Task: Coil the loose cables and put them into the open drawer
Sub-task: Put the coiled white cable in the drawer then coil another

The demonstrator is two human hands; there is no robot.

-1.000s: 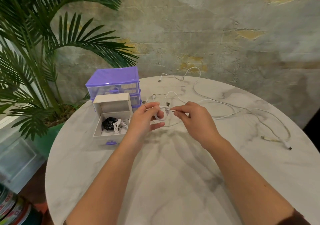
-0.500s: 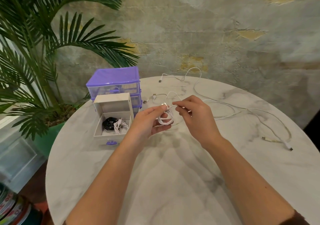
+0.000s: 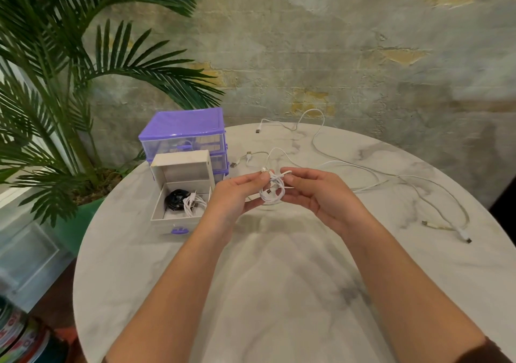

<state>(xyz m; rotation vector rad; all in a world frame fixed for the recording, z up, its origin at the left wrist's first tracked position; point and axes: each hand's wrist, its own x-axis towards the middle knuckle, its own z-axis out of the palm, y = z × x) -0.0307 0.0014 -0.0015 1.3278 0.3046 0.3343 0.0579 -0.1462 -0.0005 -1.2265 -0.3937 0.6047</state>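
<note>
A small coil of white cable [image 3: 272,192] hangs between my two hands above the round marble table [image 3: 279,292]. My left hand [image 3: 237,197] pinches the coil's top with thumb and fingers. My right hand [image 3: 315,195] holds the coil from the right side, fingers curled round it. The open white drawer [image 3: 178,217] with a purple handle stands to the left, holding a black coil [image 3: 174,199] and a white coil [image 3: 192,203]. Loose white cables [image 3: 363,172] trail across the table's far and right parts.
A purple plastic drawer unit [image 3: 183,136] stands behind the open drawer. A palm plant [image 3: 69,83] in a green pot crowds the left side. Cable plugs [image 3: 463,235] lie near the table's right edge. A rough wall rises behind.
The white cable has gone from one loop to a tighter bundle of several loops. Both hands have drawn closer together around it, and its free end is now tucked in.
</note>
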